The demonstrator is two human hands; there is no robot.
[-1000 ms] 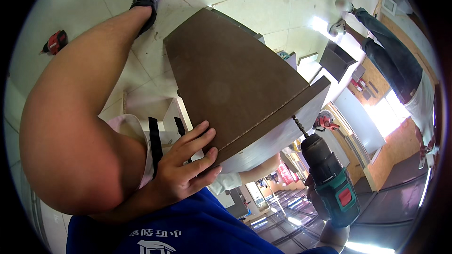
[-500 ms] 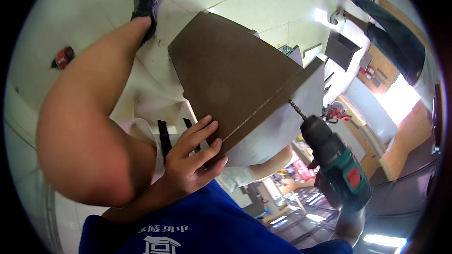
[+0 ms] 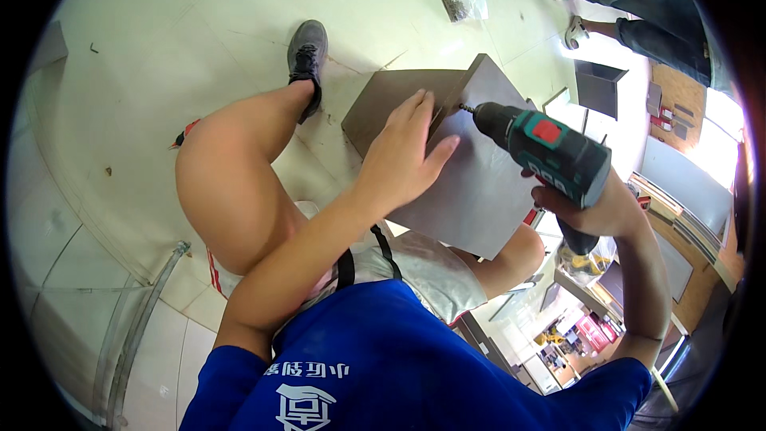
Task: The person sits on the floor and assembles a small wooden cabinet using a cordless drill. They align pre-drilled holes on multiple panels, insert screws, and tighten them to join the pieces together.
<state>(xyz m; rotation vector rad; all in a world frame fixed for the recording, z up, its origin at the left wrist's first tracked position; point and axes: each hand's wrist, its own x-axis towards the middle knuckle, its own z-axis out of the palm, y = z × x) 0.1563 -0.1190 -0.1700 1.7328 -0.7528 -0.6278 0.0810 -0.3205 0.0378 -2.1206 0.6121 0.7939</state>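
Observation:
A grey-brown box made of panels [image 3: 479,191] sits between my legs, its broad grey face turned toward the right. My left hand [image 3: 403,152] lies across the box's edge, fingers stretched forward over the brown side and thumb apart. Wrapped round the handle of a green-and-black cordless drill [image 3: 550,140] is my right hand [image 3: 590,206]. The drill points left, and its twisted bit [image 3: 466,108] meets the grey face close to the edge, just right of my left fingertips. Whether the bit has entered the panel, I cannot tell.
A clear bag of small dark parts [image 3: 459,8] lies on the tiled floor ahead. Another person's legs [image 3: 662,32] are at the upper right, near a dark open box [image 3: 598,88]. A red tool [image 3: 185,134] is partly hidden behind my left knee.
The box has turned, showing more of its grey face. My left hand has moved up along its edge. The drill has swung more level, its bit now at the face near the edge.

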